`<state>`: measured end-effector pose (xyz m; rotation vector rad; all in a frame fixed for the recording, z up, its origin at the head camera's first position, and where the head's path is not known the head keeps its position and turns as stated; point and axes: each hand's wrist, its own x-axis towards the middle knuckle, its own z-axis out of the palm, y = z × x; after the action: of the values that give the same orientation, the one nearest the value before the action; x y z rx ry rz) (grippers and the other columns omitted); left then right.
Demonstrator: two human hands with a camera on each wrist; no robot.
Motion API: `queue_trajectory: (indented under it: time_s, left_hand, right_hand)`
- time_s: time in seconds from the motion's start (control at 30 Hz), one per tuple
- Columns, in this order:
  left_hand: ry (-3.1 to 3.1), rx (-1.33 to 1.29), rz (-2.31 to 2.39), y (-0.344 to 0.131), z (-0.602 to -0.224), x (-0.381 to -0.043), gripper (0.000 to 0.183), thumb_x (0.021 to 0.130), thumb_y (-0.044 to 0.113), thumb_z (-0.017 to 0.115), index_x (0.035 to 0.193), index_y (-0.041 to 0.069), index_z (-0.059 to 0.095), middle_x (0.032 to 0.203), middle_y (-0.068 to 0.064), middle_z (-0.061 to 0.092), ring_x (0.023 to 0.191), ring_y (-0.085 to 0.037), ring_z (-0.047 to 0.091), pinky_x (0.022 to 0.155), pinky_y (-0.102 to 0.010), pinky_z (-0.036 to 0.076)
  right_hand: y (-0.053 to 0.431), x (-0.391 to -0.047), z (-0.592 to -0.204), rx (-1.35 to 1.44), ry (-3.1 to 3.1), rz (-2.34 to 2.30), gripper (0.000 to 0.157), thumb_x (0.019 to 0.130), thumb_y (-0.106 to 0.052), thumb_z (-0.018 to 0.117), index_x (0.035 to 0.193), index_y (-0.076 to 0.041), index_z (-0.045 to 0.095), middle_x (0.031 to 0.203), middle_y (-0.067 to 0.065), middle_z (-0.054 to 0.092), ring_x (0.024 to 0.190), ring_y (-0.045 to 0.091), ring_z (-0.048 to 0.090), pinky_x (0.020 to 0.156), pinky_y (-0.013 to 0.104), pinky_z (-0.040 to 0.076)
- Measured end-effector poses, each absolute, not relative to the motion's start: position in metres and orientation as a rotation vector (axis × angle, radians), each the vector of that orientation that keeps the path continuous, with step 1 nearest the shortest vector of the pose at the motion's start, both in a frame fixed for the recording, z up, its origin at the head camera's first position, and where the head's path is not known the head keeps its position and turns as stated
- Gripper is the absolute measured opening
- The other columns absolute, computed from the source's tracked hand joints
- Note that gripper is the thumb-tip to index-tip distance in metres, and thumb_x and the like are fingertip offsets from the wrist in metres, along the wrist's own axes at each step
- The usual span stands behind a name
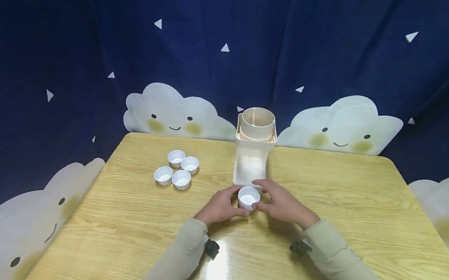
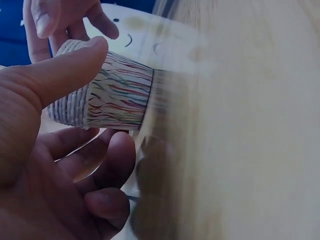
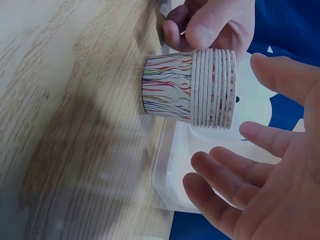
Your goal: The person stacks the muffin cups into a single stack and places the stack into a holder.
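A nested stack of small paper cups stands on the table, mouths up, between both hands. Wavy coloured lines run down the lowest cup's side, and several rims show layered above it. With thumb and fingers round the stack, my left hand holds it from the left. My right hand is at the stack's right side in the head view. In the right wrist view its fingers are spread and relaxed, apart from the cups. Just behind the stack is the base of a cream-coloured stand.
The stand carries a wide, open-topped cylinder at the table's back edge. Left of it sit several white cups with patterned sides, grouped close together. A dark blue curtain with cloud shapes hangs behind the wooden table.
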<state>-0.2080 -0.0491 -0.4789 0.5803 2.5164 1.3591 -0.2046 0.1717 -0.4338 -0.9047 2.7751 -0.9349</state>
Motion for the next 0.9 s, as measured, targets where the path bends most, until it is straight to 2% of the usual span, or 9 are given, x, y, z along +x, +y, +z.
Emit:
queue_trajectory:
  time_s: [0.13, 0.27, 0.37, 0.5, 0.73, 0.9]
  left_hand:
    - [2.574, 0.570, 1.302, -0.060, -0.475, -0.205, 0.065, 0.084, 0.037, 0.079, 0.141, 0.021, 0.053, 0.132, -0.005, 0.065, 0.118, -0.025, 0.062, 0.101, -0.047, 0.048]
    - [2.635, 0.544, 1.252, -0.073, -0.467, -0.198, 0.059, 0.092, 0.040, 0.068, 0.142, 0.014, 0.052, 0.134, -0.010, 0.063, 0.101, -0.025, 0.065, 0.090, -0.044, 0.053]
    - [2.667, 0.561, 1.219, -0.085, -0.461, -0.191, 0.054, 0.096, 0.037, 0.063, 0.141, 0.010, 0.053, 0.137, -0.008, 0.061, 0.089, -0.018, 0.062, 0.082, -0.036, 0.052]
    - [2.699, 0.577, 1.188, -0.101, -0.454, -0.181, 0.049, 0.097, 0.031, 0.062, 0.139, 0.009, 0.054, 0.137, -0.006, 0.060, 0.075, -0.011, 0.056, 0.069, -0.027, 0.048]
    - [2.738, 0.565, 1.199, -0.114, -0.450, -0.174, 0.046, 0.097, 0.028, 0.062, 0.139, 0.009, 0.055, 0.138, -0.006, 0.058, 0.076, -0.011, 0.054, 0.070, -0.025, 0.047]
    - [2.760, 0.547, 1.175, -0.118, -0.451, -0.172, 0.045, 0.097, 0.028, 0.062, 0.138, 0.010, 0.056, 0.136, -0.004, 0.059, 0.079, -0.011, 0.055, 0.072, -0.027, 0.047]
  right_hand:
    - [0.172, -0.204, -0.433, -0.871, 2.759, -0.956, 0.061, 0.089, -0.023, 0.072, 0.140, -0.001, 0.048, 0.136, 0.019, 0.058, 0.116, 0.039, 0.063, 0.100, 0.054, 0.049]
    - [0.173, -0.204, -0.435, -0.837, 2.715, -1.018, 0.061, 0.089, -0.021, 0.072, 0.141, 0.001, 0.048, 0.136, 0.021, 0.058, 0.116, 0.041, 0.062, 0.098, 0.055, 0.050]
    - [0.173, -0.204, -0.439, -0.806, 2.664, -1.079, 0.062, 0.089, -0.019, 0.072, 0.141, 0.002, 0.047, 0.136, 0.022, 0.057, 0.117, 0.041, 0.060, 0.096, 0.054, 0.053]
    - [0.174, -0.204, -0.442, -0.777, 2.623, -1.130, 0.062, 0.089, -0.019, 0.072, 0.141, 0.003, 0.047, 0.137, 0.022, 0.056, 0.117, 0.040, 0.060, 0.095, 0.051, 0.054]
    - [0.175, -0.204, -0.446, -0.780, 2.628, -1.180, 0.065, 0.089, -0.018, 0.073, 0.142, 0.005, 0.044, 0.137, 0.025, 0.055, 0.119, 0.042, 0.059, 0.096, 0.049, 0.054]
    - [0.171, -0.204, -0.448, -0.776, 2.665, -1.162, 0.068, 0.088, -0.022, 0.073, 0.143, 0.004, 0.043, 0.142, 0.024, 0.053, 0.126, 0.044, 0.055, 0.102, 0.054, 0.049]
